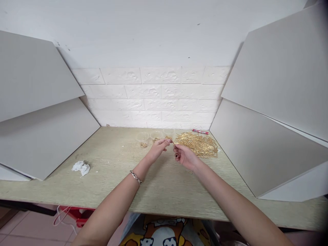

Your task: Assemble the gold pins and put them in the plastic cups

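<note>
My left hand (158,149), with a silver bracelet (135,177) on its wrist, is closed in a pinch above the table. What its fingertips hold is too small to make out. Close by on the right, my right hand (186,157) pinches a thin gold-coloured pin (174,143) that points toward the left fingertips. A small round dark-centred thing (176,155) shows at its curled fingers. Behind and right of this hand spreads a wide pile of gold-coloured pins (198,145). Beyond the left hand lie small gold-coloured pieces (144,145) in a little heap.
Clear shallow dishes (155,134) stand along the back of the wooden table (107,191). A red marker (200,131) lies behind the pile. Crumpled white tissue (81,167) is at the left. Grey panels (238,147) flank both sides, with a white brick-patterned wall (153,92) behind.
</note>
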`<state>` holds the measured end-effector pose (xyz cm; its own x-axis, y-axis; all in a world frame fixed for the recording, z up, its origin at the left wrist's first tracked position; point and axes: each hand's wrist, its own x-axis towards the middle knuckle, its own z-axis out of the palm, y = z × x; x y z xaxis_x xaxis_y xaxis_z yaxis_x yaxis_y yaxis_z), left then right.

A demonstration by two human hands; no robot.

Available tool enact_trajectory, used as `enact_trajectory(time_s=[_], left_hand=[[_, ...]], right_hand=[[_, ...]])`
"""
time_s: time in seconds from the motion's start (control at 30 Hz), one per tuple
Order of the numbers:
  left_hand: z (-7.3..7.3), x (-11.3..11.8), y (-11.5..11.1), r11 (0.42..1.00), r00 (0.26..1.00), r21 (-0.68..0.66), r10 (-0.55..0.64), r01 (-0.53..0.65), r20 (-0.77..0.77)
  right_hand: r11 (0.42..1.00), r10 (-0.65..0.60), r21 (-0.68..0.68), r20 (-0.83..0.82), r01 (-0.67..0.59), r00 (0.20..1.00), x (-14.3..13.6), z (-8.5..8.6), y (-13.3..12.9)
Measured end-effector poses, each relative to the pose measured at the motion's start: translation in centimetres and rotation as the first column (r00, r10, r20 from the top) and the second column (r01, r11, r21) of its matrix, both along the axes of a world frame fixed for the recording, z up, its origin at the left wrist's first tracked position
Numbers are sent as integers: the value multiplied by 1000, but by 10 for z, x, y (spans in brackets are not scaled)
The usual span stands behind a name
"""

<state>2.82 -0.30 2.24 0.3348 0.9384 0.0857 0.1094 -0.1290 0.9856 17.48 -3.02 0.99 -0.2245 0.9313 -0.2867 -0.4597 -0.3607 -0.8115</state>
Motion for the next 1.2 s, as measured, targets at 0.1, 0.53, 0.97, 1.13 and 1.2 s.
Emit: enact_trajectory(time_s=[0.1,0.53,0.97,1.13,1.2], left_hand=[[0,0,0,999,999,21,45,-45,-15],[-1,1,4,989,986,146,62,-39,-156],[-8,2,6,982,972,131,-105,134,-212],[-14,4,7,970,948,182,-99,160,-301],[-17,5,7,964,933,205,-91,170,-348]], right_hand=[[1000,1,8,26,-1,1000,1,-1,0],[972,-123,221,194,79,973,0,-9,2],[859,-308,511,476,26,824,2,-15,7],[777,-467,624,662,-85,587,5,-12,6],[759,-507,638,705,-129,496,7,-12,7]])
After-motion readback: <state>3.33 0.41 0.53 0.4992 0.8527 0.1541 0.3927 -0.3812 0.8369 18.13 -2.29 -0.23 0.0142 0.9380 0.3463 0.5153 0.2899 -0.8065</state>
